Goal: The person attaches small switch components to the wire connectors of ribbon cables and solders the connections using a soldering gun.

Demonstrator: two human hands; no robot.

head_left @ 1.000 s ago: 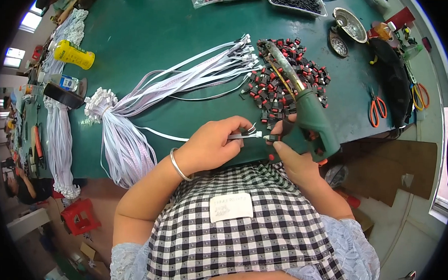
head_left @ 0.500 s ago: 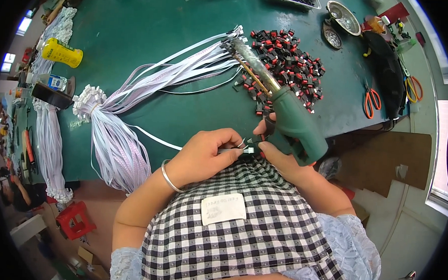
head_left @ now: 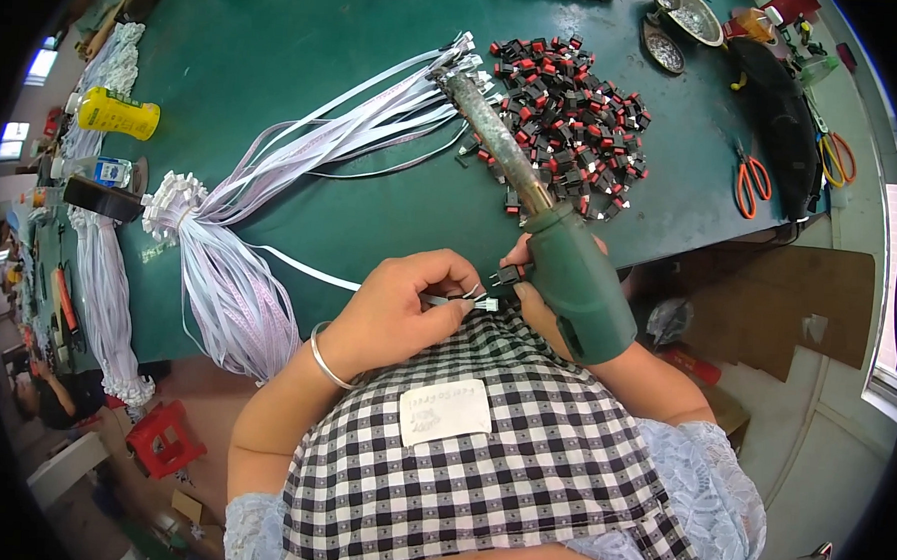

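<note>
My left hand (head_left: 406, 300) is closed on the end of a flat white ribbon cable (head_left: 314, 271), its thumb and forefinger pinching near a small white connector (head_left: 486, 304). Thin bare-ended wires stick up by the fingertips. My right hand (head_left: 539, 314) pinches a small black rocker switch (head_left: 510, 274), whose metal pins point at the wire ends with a small gap between. Across that same hand lies a green-handled soldering iron (head_left: 583, 286), its metal barrel pointing away over the table. The iron's handle hides most of the right fingers.
A bundle of white ribbon cables (head_left: 238, 281) lies on the green table (head_left: 391, 217) at left. Beyond the hands is a heap of black-and-red switches (head_left: 575, 125). Orange-handled scissors (head_left: 751, 185), a metal dish (head_left: 692, 15) and a yellow bottle (head_left: 118, 113) lie farther out.
My right hand has turned and moved slightly left, tilting the soldering iron's handle nearer. The switch's pins now show more clearly. My left hand has shifted slightly left with the cable.
</note>
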